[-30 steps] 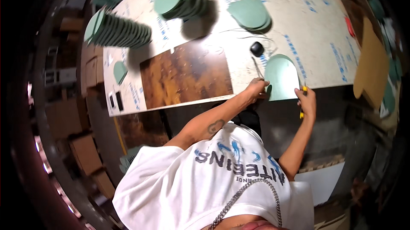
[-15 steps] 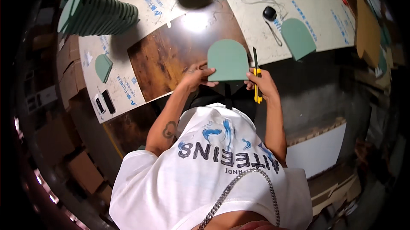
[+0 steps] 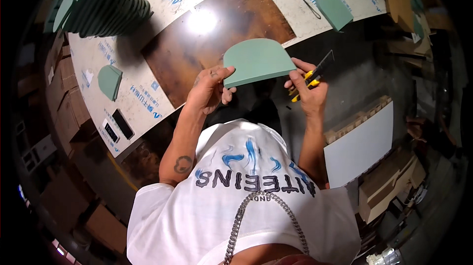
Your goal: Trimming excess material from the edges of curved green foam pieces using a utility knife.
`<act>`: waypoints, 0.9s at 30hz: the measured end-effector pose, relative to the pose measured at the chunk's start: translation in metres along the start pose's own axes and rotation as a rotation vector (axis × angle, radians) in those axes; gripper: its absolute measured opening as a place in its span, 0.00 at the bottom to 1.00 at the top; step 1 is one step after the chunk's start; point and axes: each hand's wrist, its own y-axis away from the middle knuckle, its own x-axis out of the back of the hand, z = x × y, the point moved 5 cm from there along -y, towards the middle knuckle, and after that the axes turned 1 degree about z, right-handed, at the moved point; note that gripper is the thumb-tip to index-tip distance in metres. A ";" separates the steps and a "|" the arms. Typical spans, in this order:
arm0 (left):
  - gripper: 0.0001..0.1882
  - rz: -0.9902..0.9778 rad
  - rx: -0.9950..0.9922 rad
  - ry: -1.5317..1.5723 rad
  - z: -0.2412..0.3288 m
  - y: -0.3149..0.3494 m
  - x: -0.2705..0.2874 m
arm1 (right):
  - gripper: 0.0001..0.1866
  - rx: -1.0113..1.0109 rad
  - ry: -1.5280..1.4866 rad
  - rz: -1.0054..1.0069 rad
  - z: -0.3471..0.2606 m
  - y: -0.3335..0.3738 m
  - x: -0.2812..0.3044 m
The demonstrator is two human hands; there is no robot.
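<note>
A green arch-shaped board (image 3: pixel 256 60) is held between my two hands, off the near edge of the table. Its straight edge faces me, and the rounded edge points away. My left hand (image 3: pixel 209 87) grips its left corner with the thumb on top. At the right corner, my right hand (image 3: pixel 310 92) pinches the board between thumb and fingers. That same hand also holds a yellow utility knife (image 3: pixel 323 64), its dark blade out and slanting up to the right, clear of the board.
A brown wooden board (image 3: pixel 172 58) lies on the white table (image 3: pixel 133 70). Tall stacked green boards (image 3: pixel 108 11) stand at the far left. Smaller green pieces (image 3: pixel 109 82), a phone (image 3: pixel 123 123) and another green board (image 3: pixel 334 10) rest near the table edges. Cardboard (image 3: pixel 396 4) stands right.
The green board has tilted, showing its straight edge's thickness, and shifted slightly left. The knife has swung from nearly upright to slanting right. My view has shifted too.
</note>
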 end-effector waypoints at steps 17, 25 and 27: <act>0.35 -0.261 -0.111 -0.019 -0.038 -0.070 0.085 | 0.15 -0.040 -0.129 0.071 0.122 -0.045 -0.045; 0.26 -0.046 -0.441 -0.503 0.003 -0.052 0.094 | 0.17 -0.019 -0.007 0.067 0.106 -0.059 -0.062; 0.24 -0.112 -0.371 -0.458 -0.001 -0.053 0.099 | 0.16 -0.062 -0.046 0.085 0.104 -0.055 -0.061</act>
